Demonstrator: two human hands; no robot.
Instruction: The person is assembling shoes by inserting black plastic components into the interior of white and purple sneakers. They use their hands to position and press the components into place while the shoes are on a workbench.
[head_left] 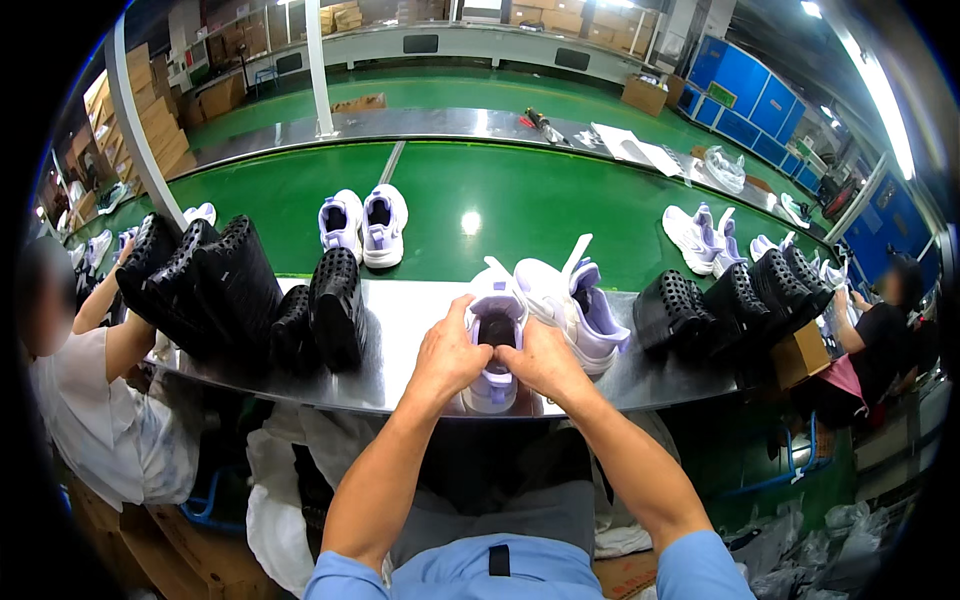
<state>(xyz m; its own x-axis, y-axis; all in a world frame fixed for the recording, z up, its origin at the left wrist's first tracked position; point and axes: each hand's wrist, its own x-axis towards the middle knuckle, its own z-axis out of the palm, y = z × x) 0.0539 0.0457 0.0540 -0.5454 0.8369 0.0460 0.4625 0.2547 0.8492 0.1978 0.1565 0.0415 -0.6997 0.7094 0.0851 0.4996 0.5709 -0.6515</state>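
My left hand (450,350) and right hand (545,358) clamp a white-and-lavender shoe (491,394), thumbs at its opening, over the worktop (398,325).

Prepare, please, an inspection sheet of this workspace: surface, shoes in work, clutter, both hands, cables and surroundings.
Surface: shiny metal worktop, with a green surface beyond it.
Job's things: white-and-lilac shoe between the hands; second shoe just to its right.
Clutter: black perforated pieces standing left, more on the right; two further shoe pairs, left pair and right pair.
Hands: left hand and right hand hold the shoe from either side, thumbs at its opening.
Cables: nothing seen clearly.
Surroundings: a co-worker each side; blue machine upper right.
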